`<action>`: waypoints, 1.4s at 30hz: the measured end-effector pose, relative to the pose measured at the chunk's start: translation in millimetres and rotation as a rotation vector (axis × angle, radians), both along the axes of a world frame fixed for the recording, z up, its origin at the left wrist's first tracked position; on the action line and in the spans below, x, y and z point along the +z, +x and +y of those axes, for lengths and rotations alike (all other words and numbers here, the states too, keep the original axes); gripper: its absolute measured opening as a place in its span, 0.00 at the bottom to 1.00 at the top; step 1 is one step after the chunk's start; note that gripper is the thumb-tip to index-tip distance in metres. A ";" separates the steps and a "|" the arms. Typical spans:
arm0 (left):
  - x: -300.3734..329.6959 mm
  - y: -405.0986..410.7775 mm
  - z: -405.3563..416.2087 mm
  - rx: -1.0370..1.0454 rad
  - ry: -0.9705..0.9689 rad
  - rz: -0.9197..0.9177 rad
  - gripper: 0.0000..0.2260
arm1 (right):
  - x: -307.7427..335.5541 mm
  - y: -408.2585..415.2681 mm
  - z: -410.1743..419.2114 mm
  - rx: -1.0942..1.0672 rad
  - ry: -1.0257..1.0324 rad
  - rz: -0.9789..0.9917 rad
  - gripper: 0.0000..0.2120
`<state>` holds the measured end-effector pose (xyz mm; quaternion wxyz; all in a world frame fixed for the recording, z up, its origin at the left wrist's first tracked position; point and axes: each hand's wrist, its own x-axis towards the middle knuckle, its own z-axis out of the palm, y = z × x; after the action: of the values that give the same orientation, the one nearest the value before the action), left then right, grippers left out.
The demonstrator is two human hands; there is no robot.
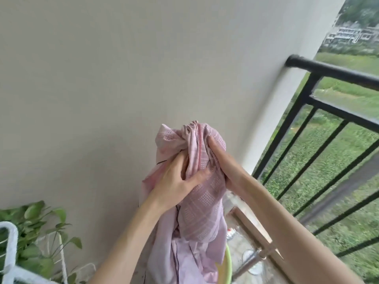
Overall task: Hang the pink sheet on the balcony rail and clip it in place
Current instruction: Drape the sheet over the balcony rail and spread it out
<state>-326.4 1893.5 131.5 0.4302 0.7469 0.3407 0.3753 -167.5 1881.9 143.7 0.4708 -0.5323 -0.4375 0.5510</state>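
The pink sheet (pixel 200 206), patterned with small white dots and stripes, is bunched up in front of a pale wall and hangs down toward a basin. My left hand (pixel 176 179) grips the bundle from the left, thumb pressed into the folds. My right hand (pixel 219 160) grips it from the right, fingers curled round the gathered elastic edge near the top. The black balcony rail (pixel 336 73) runs at the upper right, well apart from the sheet. No clips are visible.
A yellow-green basin (pixel 228 265) sits under the sheet. A leafy plant (pixel 34 228) and a white wire rack (pixel 12 249) stand at the lower left. Black railing bars (pixel 320 152) and a low ledge (pixel 252 226) close the right side, grass beyond.
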 end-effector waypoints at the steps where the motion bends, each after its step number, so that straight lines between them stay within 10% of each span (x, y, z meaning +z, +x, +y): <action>1: 16.7 1.4 -1.3 -0.022 0.025 -0.030 0.20 | 16.8 3.5 -0.4 -0.003 0.024 0.003 0.30; 18: 313.7 139.2 -39.9 -0.453 0.388 -0.322 0.25 | 335.1 114.7 -89.3 -0.140 0.617 -0.060 0.27; 42: 287.9 306.5 -85.0 -0.799 0.015 -0.445 0.27 | 298.2 266.3 -172.2 -0.419 0.570 -0.104 0.26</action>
<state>-19.8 1808.6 419.5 0.5986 0.7241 -0.0778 0.3337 98.8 1709.7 441.8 0.6801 -0.4851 -0.4784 0.2705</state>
